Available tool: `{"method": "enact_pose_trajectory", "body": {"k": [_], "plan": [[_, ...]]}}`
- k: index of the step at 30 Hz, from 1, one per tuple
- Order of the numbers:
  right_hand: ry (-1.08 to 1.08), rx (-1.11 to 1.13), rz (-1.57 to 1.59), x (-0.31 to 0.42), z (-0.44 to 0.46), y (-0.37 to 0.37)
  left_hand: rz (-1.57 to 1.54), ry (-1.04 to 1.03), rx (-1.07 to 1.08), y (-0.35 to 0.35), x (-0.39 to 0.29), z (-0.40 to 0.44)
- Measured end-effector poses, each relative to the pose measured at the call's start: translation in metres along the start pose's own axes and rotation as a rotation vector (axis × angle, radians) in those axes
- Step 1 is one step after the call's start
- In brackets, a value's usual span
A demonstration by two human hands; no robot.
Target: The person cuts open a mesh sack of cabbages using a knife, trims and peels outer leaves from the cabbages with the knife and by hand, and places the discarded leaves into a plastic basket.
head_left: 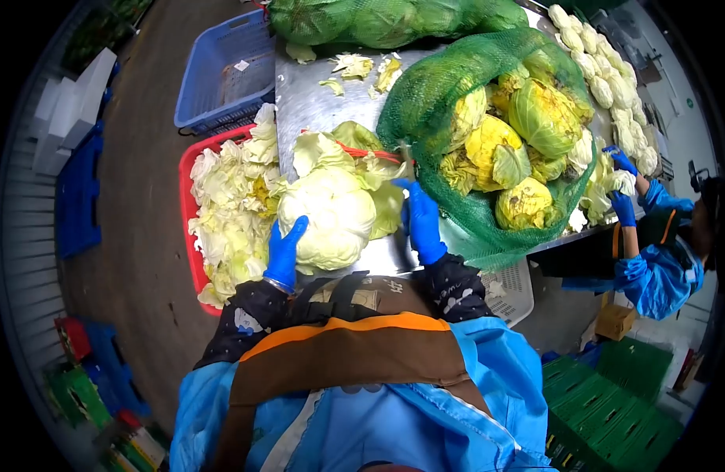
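Note:
My left hand (284, 253), in a blue glove, grips the lower left side of a pale cabbage head (328, 214) on the metal table (307, 101). Loose outer leaves (387, 206) spread behind the cabbage and to its right. To the right, apart from the cabbage, my gloved right hand (423, 224) is closed, with a narrow, blurred grey blade (408, 162) above its fingers that looks like a knife. A red tie (370, 153) lies across the leaves. Beside my right hand, a green mesh bag (425, 102) holds several yellowed cabbages (488, 153).
A red crate (191, 228) full of trimmed leaves stands at the left, before a blue crate (221, 71). Another full mesh bag (394, 22) lies at the back. At right, a co-worker (653, 259) in blue gloves handles leaves near stacked pale cabbages (606, 71).

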State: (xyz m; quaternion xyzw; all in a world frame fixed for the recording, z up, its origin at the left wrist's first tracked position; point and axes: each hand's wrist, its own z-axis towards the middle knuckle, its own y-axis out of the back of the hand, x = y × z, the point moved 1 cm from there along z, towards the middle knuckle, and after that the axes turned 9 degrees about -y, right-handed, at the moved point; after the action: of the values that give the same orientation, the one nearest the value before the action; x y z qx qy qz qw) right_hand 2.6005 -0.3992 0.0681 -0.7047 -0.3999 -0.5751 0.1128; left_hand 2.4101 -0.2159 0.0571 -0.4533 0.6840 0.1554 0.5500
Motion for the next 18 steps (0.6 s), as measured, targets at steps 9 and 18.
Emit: {"method": "enact_pose_trajectory", "body": {"k": [9,18], "plan": [[0.512,-0.111,-0.650,0.074,0.020,-0.042,0.017,0.002,-0.009,0.003,0.002,0.002],[0.567,0.144,-0.979,0.107,0.045,-0.046,0.063,-0.003,-0.029,0.013,0.011,0.002]]}}
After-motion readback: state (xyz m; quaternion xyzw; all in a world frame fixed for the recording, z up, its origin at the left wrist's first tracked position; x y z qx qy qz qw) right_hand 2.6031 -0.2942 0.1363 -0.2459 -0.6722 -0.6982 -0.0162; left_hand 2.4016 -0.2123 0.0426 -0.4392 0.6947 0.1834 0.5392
